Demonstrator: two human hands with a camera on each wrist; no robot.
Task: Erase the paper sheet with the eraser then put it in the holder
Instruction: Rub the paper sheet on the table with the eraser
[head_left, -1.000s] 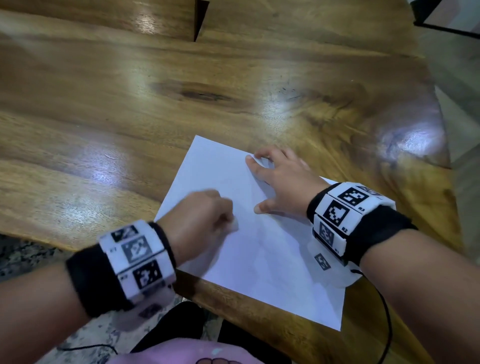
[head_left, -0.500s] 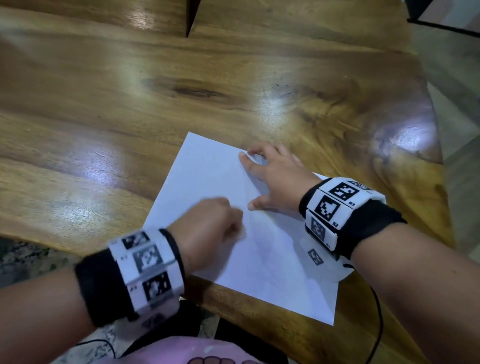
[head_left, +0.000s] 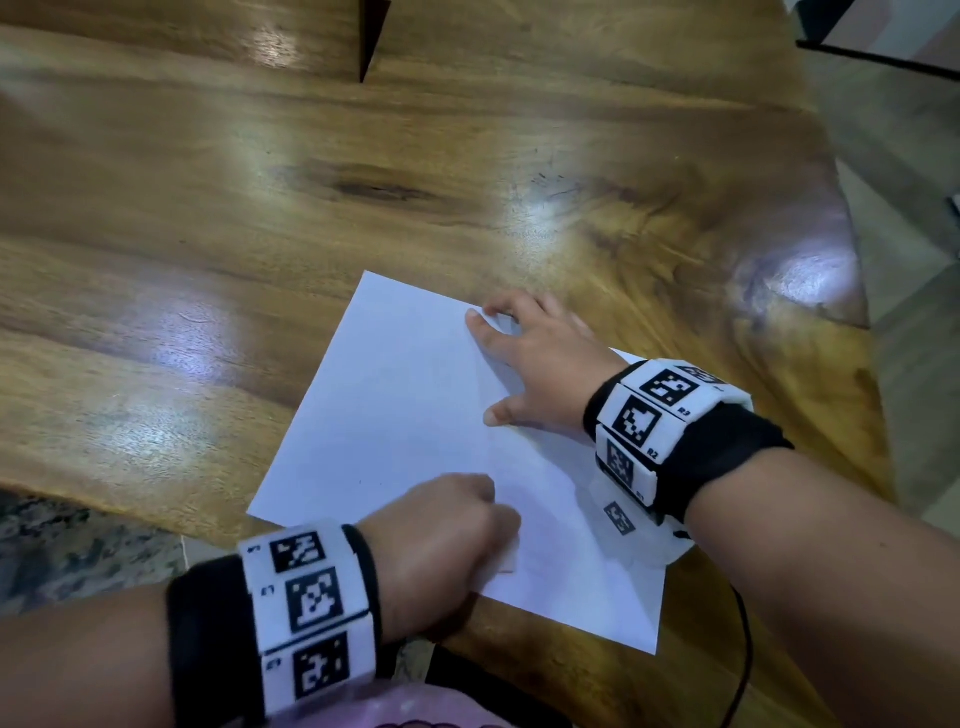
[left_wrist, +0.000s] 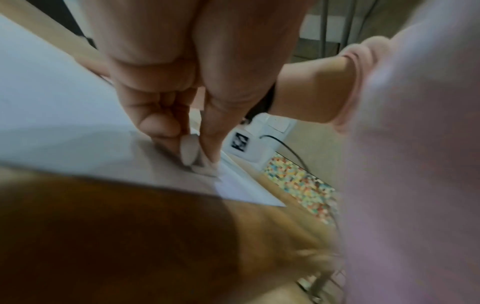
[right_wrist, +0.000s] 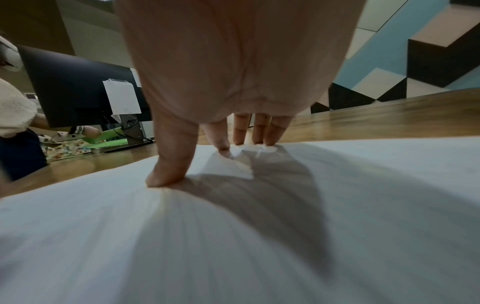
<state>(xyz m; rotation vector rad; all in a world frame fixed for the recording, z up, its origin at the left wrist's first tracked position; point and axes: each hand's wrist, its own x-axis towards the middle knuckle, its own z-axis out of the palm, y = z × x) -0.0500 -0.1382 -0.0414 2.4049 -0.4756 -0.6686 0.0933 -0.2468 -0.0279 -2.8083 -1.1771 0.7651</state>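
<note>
Erasing near the front edge: my left hand (head_left: 441, 540) works the eraser (left_wrist: 191, 152), my right hand (head_left: 535, 364) pins the paper sheet (head_left: 405, 415).

Left fingers curl round the small, pale, rounded eraser, pinching it low so its tip presses flat on the sheet. Right hand lies spread, fingers straight, holding nothing, weighting the far edge so the thin sheet can't slide on the glossy wooden tabletop (head_left: 208, 234). The sheet looks smooth, white and flexible, and buckles slightly by my thumb. The holder isn't in view.
</note>
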